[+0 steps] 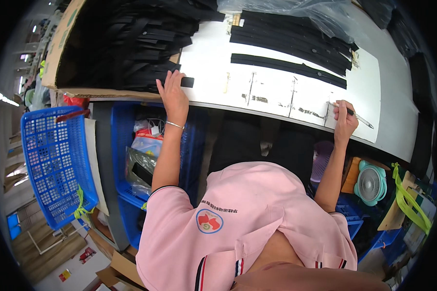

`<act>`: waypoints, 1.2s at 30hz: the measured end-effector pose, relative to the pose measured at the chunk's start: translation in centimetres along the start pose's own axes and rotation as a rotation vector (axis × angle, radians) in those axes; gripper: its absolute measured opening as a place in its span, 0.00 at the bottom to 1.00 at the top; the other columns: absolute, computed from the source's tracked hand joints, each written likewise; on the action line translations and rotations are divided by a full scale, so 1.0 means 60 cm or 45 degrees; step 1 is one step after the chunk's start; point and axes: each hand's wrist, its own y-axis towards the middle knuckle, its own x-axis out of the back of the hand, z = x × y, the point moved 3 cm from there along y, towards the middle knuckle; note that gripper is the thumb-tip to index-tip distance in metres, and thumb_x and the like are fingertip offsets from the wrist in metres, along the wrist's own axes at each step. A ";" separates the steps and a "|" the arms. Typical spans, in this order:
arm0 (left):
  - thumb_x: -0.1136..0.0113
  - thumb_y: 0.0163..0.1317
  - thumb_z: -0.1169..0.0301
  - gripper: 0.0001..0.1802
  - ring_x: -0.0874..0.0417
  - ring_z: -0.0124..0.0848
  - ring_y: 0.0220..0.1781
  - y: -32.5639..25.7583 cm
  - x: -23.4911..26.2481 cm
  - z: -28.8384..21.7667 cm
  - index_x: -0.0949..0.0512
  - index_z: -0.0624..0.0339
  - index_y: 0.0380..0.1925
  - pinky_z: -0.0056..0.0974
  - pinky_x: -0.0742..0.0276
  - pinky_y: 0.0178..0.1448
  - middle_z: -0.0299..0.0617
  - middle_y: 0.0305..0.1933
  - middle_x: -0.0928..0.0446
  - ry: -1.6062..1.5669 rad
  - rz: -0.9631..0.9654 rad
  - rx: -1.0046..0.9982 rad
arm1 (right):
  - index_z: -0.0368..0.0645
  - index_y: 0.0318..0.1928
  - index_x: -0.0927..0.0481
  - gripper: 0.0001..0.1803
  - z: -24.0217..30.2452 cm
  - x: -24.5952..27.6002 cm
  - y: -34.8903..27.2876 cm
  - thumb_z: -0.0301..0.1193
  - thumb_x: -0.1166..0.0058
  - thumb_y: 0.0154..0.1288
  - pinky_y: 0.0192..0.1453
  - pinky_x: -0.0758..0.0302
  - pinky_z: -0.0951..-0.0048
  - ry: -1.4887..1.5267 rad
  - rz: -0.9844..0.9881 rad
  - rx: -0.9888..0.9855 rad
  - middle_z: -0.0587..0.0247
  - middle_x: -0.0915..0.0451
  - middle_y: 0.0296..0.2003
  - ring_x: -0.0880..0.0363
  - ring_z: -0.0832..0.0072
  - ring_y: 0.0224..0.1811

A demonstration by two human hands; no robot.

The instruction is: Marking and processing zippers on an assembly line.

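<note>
My left hand (175,94) reaches over the front edge of the pile of black strips (136,53), with its fingers stretched and apart. Beside its fingertips a short black strip end (187,82) sticks out onto the white board (272,89); whether the fingers press on it I cannot tell. My right hand (345,119) rests at the right part of the board, its fingers closed round a slim pen (363,120) with a clear or silvery barrel. Between the hands, pen lines and dark smudges mark the white surface. One black strip (286,69) lies across the board beyond these marks.
A cardboard box (60,53) holds the pile at the left. Several more black strips (291,39) lie along the far side, partly under clear plastic film (296,12). A blue basket (58,165) stands at the left, a small teal fan (371,184) at the lower right.
</note>
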 end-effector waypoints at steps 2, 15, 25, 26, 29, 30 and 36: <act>0.49 0.66 0.82 0.15 0.25 0.42 0.71 -0.011 0.001 -0.009 0.19 0.59 0.49 0.59 0.51 0.83 0.44 0.60 0.19 0.065 -0.004 -0.101 | 0.36 0.43 0.13 0.11 -0.003 0.002 0.002 0.32 0.42 0.78 0.30 0.34 0.83 -0.004 -0.011 -0.008 0.69 0.19 0.27 0.30 0.88 0.26; 0.47 0.66 0.79 0.18 0.19 0.39 0.53 0.017 0.021 -0.214 0.18 0.54 0.54 0.56 0.38 0.76 0.40 0.44 0.19 -0.426 0.068 -0.497 | 0.39 0.50 0.13 0.12 0.007 0.008 -0.001 0.32 0.44 0.79 0.33 0.33 0.84 -0.095 0.032 0.038 0.70 0.20 0.30 0.30 0.88 0.28; 0.44 0.60 0.82 0.22 0.23 0.45 0.58 -0.034 -0.058 -0.472 0.18 0.63 0.55 0.50 0.30 0.68 0.45 0.56 0.21 -0.967 0.178 -0.644 | 0.45 0.60 0.19 0.26 0.079 -0.077 -0.102 0.23 0.32 0.61 0.66 0.27 0.60 -0.901 0.231 0.896 0.61 0.14 0.54 0.18 0.64 0.61; 0.43 0.61 0.81 0.21 0.23 0.46 0.61 -0.037 -0.060 -0.473 0.19 0.64 0.56 0.51 0.32 0.71 0.46 0.58 0.21 -0.995 0.215 -0.607 | 0.45 0.62 0.21 0.28 0.072 -0.076 -0.110 0.23 0.32 0.61 0.71 0.31 0.57 -0.928 0.282 0.887 0.61 0.15 0.57 0.20 0.64 0.65; 0.42 0.65 0.78 0.21 0.27 0.48 0.71 -0.048 -0.049 -0.449 0.21 0.63 0.59 0.55 0.39 0.78 0.47 0.65 0.23 -0.784 0.131 -0.608 | 0.46 0.65 0.24 0.30 0.063 -0.048 -0.118 0.24 0.32 0.61 0.78 0.40 0.53 -0.992 0.330 0.837 0.62 0.17 0.61 0.25 0.64 0.70; 0.42 0.69 0.74 0.22 0.34 0.48 0.78 -0.057 -0.054 -0.433 0.23 0.62 0.63 0.60 0.48 0.81 0.47 0.71 0.27 -0.702 0.215 -0.609 | 0.46 0.66 0.25 0.31 0.058 -0.034 -0.116 0.25 0.32 0.62 0.80 0.44 0.52 -1.033 0.313 0.794 0.63 0.18 0.63 0.27 0.65 0.73; 0.41 0.72 0.67 0.27 0.41 0.49 0.82 -0.078 -0.031 -0.369 0.27 0.62 0.69 0.66 0.60 0.82 0.47 0.77 0.33 -0.489 0.295 -0.475 | 0.48 0.68 0.25 0.31 0.032 0.052 -0.084 0.27 0.33 0.65 0.82 0.48 0.52 -1.120 0.205 0.757 0.65 0.19 0.65 0.29 0.65 0.74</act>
